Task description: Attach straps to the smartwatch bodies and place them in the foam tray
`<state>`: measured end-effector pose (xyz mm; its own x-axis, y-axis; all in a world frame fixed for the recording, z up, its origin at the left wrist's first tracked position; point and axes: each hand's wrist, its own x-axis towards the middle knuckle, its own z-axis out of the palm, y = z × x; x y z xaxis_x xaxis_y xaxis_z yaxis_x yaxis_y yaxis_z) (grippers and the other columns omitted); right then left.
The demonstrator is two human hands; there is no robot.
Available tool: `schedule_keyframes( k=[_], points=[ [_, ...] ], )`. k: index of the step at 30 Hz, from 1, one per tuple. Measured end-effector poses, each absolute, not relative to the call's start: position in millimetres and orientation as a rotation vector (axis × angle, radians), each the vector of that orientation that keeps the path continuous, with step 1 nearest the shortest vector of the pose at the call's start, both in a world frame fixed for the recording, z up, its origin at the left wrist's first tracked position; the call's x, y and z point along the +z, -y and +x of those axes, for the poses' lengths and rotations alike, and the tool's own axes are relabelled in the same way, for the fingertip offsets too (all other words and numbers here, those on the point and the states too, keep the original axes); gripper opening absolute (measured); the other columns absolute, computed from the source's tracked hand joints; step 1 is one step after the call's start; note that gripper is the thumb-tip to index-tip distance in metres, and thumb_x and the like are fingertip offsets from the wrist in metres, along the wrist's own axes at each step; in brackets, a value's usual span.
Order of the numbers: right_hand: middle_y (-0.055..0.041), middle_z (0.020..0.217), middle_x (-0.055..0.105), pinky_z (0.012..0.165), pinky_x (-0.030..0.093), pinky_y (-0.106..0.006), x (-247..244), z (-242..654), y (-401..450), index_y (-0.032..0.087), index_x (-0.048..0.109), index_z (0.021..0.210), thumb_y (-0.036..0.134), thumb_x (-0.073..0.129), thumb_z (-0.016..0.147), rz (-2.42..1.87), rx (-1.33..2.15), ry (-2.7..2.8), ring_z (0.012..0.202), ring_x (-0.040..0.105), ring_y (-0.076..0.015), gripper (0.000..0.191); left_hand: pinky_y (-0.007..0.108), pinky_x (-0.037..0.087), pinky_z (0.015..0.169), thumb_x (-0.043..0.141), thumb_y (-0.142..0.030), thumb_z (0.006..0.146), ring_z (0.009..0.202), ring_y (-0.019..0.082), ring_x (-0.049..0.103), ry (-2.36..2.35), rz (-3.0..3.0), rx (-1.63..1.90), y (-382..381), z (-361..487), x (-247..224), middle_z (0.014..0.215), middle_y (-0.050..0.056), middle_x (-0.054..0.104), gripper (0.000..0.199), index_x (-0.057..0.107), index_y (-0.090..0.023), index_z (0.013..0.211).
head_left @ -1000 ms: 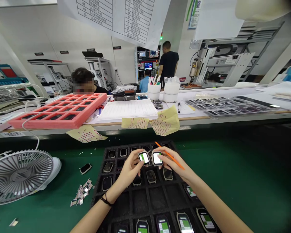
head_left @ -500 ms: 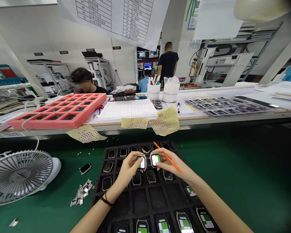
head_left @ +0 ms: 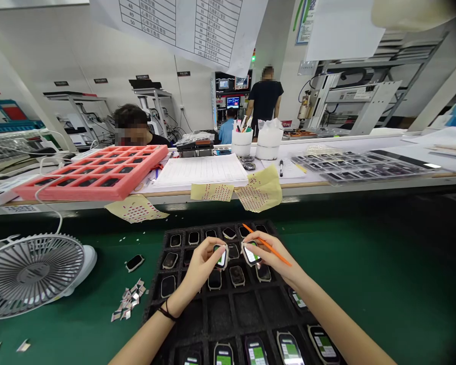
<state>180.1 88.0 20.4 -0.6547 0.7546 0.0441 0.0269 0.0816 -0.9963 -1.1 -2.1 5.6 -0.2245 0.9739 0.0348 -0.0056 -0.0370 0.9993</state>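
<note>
My left hand (head_left: 204, 258) is closed round a smartwatch case (head_left: 221, 257) with a lit green-and-white screen, its thumb lying over the glass. A second lit smartwatch case (head_left: 251, 254) is gripped by my right hand (head_left: 273, 256), tilted, a small gap away from the first. An orange pen-like stick (head_left: 268, 244) also rests between the fingers of the right hand. Both hands are above a black foam tray (head_left: 219, 310) with square compartments. Dark-screened watch cases (head_left: 237, 276) sit in its far rows, and several lit ones (head_left: 289, 349) occupy the nearest row.
A grey fan (head_left: 34, 274) stands at the left on the green mat. Near it lie a loose watch case (head_left: 134, 263) and a heap of small film pieces (head_left: 129, 301). The raised shelf holds a pink foam tray (head_left: 129, 188), papers and clear trays (head_left: 349, 165). Other people are beyond.
My right hand has moved slightly right with its watch case and tilted it, widening the gap between the two cases. The left hand has hardly moved.
</note>
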Motion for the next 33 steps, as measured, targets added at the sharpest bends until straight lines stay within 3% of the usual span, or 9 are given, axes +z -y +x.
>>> schedule_keyframes(
  k=[3, 9, 13, 16, 24, 30, 33],
  points=[
    [0.0008, 0.075, 0.051, 0.056, 0.050, -0.025, 19.1, 181.6, -89.5, 0.022, 0.061, 0.095, 0.043, 0.070, 0.076, -0.675, 1.683, 1.834, 0.065, 0.051, -0.0129, 0.029, 0.019, 0.046, 0.056, 0.067, -0.047, 0.076, 0.071, 0.012, 0.056, -1.323, 1.169, 1.412, 1.5, -1.8, 2.8, 0.083, 0.002, 0.060, 0.038, 0.057, -0.017, 0.097],
    [-0.0041, 0.098, 0.061, 0.071, 0.052, -0.030, 11.3, 184.6, -95.6, 0.022, 0.056, 0.109, 0.035, 0.072, 0.077, -0.555, 1.709, 1.920, 0.079, 0.059, -0.0157, 0.038, 0.024, 0.050, 0.074, 0.070, -0.036, 0.077, 0.099, 0.020, 0.059, -1.310, 1.271, 1.393, 0.5, -3.9, -3.0, 0.112, 0.009, 0.060, 0.042, 0.053, -0.019, 0.111],
    [-0.0055, 0.102, 0.058, 0.055, 0.045, -0.024, 13.4, 186.1, -96.4, 0.024, 0.051, 0.118, 0.036, 0.063, 0.085, -0.492, 1.772, 1.911, 0.077, 0.060, -0.0150, 0.037, 0.019, 0.048, 0.061, 0.065, -0.037, 0.081, 0.093, 0.017, 0.058, -1.256, 1.243, 1.390, 0.8, -3.8, -2.1, 0.119, 0.011, 0.057, 0.052, 0.046, -0.021, 0.126],
    [-0.0046, 0.099, 0.056, 0.049, 0.039, -0.023, 17.2, 186.6, -95.4, 0.025, 0.051, 0.119, 0.038, 0.059, 0.087, -0.487, 1.784, 1.882, 0.072, 0.059, -0.0139, 0.036, 0.016, 0.042, 0.049, 0.062, -0.040, 0.083, 0.079, 0.014, 0.053, -1.189, 1.204, 1.405, 0.4, -3.5, -1.2, 0.117, 0.012, 0.056, 0.059, 0.041, -0.022, 0.134],
    [-0.0024, 0.088, 0.056, 0.046, 0.034, -0.022, 16.5, 185.3, -93.6, 0.024, 0.057, 0.111, 0.042, 0.063, 0.084, -0.590, 1.770, 1.829, 0.065, 0.054, -0.0123, 0.033, 0.016, 0.038, 0.044, 0.062, -0.046, 0.081, 0.071, 0.012, 0.052, -1.257, 1.176, 1.430, 0.5, -5.0, -0.7, 0.105, 0.009, 0.060, 0.052, 0.050, -0.020, 0.124],
    [-0.0004, 0.082, 0.055, 0.052, 0.041, -0.021, 16.2, 184.3, -91.7, 0.024, 0.060, 0.106, 0.042, 0.064, 0.084, -0.608, 1.753, 1.813, 0.063, 0.050, -0.0106, 0.028, 0.023, 0.049, 0.073, 0.069, -0.039, 0.076, 0.097, 0.019, 0.058, -1.302, 1.235, 1.429, 2.3, -3.6, 1.0, 0.110, 0.009, 0.061, 0.048, 0.053, -0.019, 0.117],
    [0.0010, 0.074, 0.049, 0.051, 0.044, -0.022, 17.2, 181.6, -89.7, 0.022, 0.063, 0.095, 0.048, 0.064, 0.081, -0.733, 1.685, 1.770, 0.061, 0.048, -0.0115, 0.028, 0.022, 0.048, 0.066, 0.067, -0.043, 0.078, 0.089, 0.017, 0.059, -1.308, 1.213, 1.439, 3.0, -2.3, 2.9, 0.105, 0.008, 0.062, 0.046, 0.055, -0.018, 0.114]
  ],
)
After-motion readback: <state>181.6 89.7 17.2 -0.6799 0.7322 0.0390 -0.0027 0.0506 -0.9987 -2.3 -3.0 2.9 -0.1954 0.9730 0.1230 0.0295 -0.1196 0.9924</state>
